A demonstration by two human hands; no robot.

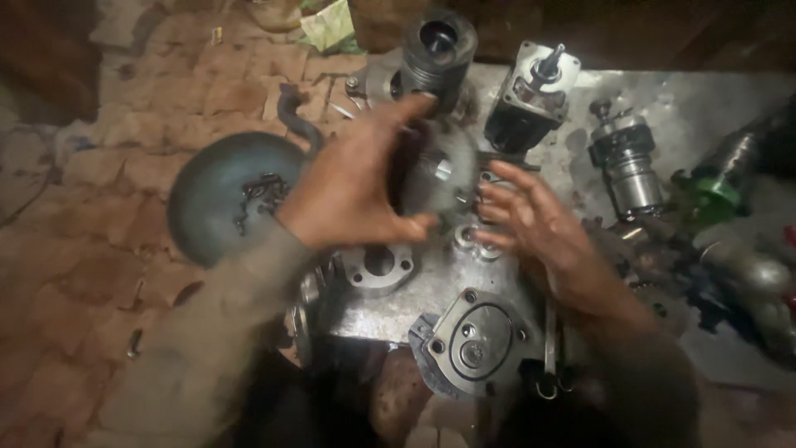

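The person's left hand (352, 187) is wrapping its grip around a round grey metal part (444, 170), thumb below and fingers over the top, holding it raised above the metal desk (705, 108). The part is blurred, so its details cannot be told. The right hand (531, 217) is hovering just beside that part with its fingers spread apart, clamped on nothing; its fingertips are reaching near two small shiny metal cylinders (474, 241) standing on the desk.

Below the left hand a flanged metal ring (379, 267) is lying flat on the desk. Nearer the person, a grey cover plate (477, 342) with an oval raised face and bolt holes is resting at the desk's edge. At the far side a ribbed dark cylinder (437, 51) is standing upright, with a boxy pump body (531, 95) beside it and a slim steel cylinder (626, 162) farther right. On the brick floor (83, 241) to the left a round dark bowl (228, 195) is holding a short chain (259, 195).
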